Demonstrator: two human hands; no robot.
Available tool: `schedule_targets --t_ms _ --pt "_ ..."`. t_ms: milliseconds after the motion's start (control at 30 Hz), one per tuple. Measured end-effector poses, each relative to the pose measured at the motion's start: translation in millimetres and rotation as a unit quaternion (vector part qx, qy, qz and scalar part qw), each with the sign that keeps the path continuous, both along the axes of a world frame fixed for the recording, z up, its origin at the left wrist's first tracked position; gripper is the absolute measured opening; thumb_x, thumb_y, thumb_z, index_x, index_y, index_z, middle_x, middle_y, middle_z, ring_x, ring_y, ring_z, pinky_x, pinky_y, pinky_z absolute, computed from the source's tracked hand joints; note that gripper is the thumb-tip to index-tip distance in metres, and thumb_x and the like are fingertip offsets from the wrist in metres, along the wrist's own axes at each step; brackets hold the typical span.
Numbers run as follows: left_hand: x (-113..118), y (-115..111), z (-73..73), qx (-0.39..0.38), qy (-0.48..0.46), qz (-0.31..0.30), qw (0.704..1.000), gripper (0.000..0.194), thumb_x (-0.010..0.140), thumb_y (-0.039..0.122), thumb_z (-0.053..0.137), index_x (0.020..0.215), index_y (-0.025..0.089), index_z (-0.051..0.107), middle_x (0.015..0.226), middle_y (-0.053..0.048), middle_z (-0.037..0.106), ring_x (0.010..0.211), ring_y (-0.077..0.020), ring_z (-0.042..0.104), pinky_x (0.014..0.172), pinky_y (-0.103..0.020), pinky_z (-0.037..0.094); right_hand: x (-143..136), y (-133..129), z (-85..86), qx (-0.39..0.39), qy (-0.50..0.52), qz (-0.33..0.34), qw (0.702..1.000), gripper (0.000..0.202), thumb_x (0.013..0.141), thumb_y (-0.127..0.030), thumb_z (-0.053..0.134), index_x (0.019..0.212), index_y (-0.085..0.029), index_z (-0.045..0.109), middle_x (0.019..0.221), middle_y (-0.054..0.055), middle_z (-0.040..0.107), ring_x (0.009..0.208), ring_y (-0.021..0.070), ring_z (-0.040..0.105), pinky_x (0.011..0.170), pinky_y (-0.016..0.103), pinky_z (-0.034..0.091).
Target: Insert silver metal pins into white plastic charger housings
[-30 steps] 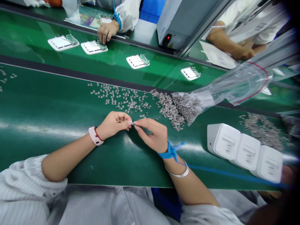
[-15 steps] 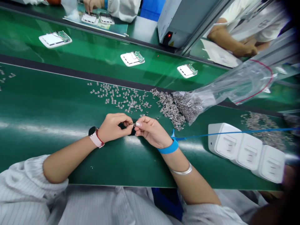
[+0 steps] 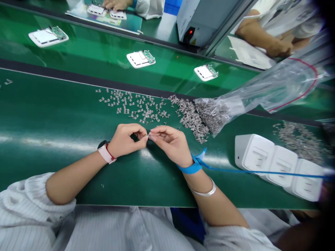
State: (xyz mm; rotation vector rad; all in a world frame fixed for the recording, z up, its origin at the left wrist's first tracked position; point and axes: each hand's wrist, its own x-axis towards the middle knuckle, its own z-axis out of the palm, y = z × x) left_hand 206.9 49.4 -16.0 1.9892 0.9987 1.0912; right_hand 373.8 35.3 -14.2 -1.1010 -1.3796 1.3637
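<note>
My left hand (image 3: 129, 139) and my right hand (image 3: 171, 143) meet over the green bench, fingertips pinched together. Between them is a small metal piece (image 3: 148, 136), mostly covered by the fingers. It resembles the little silvery metal parts (image 3: 125, 104) scattered just beyond my hands. A denser heap of the same parts (image 3: 192, 118) lies to the right, by the mouth of a clear plastic bag (image 3: 214, 115) partly filled with them. A blue wrist strap (image 3: 191, 167) with a cord is on my right wrist.
White plug housings (image 3: 258, 153) stand in a row at the right, near more loose metal parts (image 3: 300, 139). Behind a dark rail, white casings with green circuit boards (image 3: 141, 58) lie on a green belt. Across it, a co-worker's hand (image 3: 116, 4) touches similar casings.
The casings on the belt have shifted left. My right hand has turned slightly, its fingers straighter, and the blue cord has swung lower. My left hand has barely moved.
</note>
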Motion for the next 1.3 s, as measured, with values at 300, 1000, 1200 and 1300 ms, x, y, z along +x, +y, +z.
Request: schedule_targets --t_ms 300,1000,1200,1300 --pt "-4 3 -2.2 -0.147 -0.046 -0.105 0.982 0.015 0.077 0.018 0.047 0.063 0.014 0.051 0.058 0.000 0.055 0.055 -0.0094 0.051 0.054 -0.020 0.042 1 -7 8.8 0.283 -0.198 0.006 0.938 0.015 0.081 -0.015 0.053 0.089 -0.023 0.062 0.087 0.003 0.066 0.083 0.0139 0.061 0.074 0.029 0.052" --pt "2 4 2.4 -0.466 -0.249 -0.249 0.812 0.027 0.080 0.035 0.053 0.061 0.016 0.047 0.054 0.001 0.048 0.049 -0.0093 0.049 0.050 -0.022 0.045 18 -16 3.4 0.495 -0.267 0.068 0.824 0.034 0.081 -0.011 0.053 0.110 -0.028 0.059 0.106 0.001 0.065 0.099 0.0178 0.061 0.085 0.029 0.054" --pt "-4 6 3.6 -0.273 -0.145 -0.178 0.934 0.023 0.085 0.029 0.046 0.067 0.015 0.049 0.061 0.001 0.050 0.058 -0.0093 0.048 0.058 -0.022 0.042 1 -11 4.4 0.244 -0.129 -0.068 0.959 0.015 0.078 -0.020 0.060 0.093 -0.025 0.062 0.097 0.004 0.064 0.087 0.0153 0.063 0.077 0.029 0.055" --pt "-7 6 3.5 -0.127 -0.033 -0.149 0.980 0.019 0.085 0.024 0.046 0.070 0.014 0.051 0.065 0.001 0.052 0.059 -0.0083 0.046 0.058 -0.021 0.038 -2 -4 1.6 0.007 0.012 -0.022 1.000 0.017 0.080 -0.033 0.057 0.090 -0.020 0.059 0.085 0.003 0.064 0.075 0.0125 0.063 0.069 0.028 0.056"
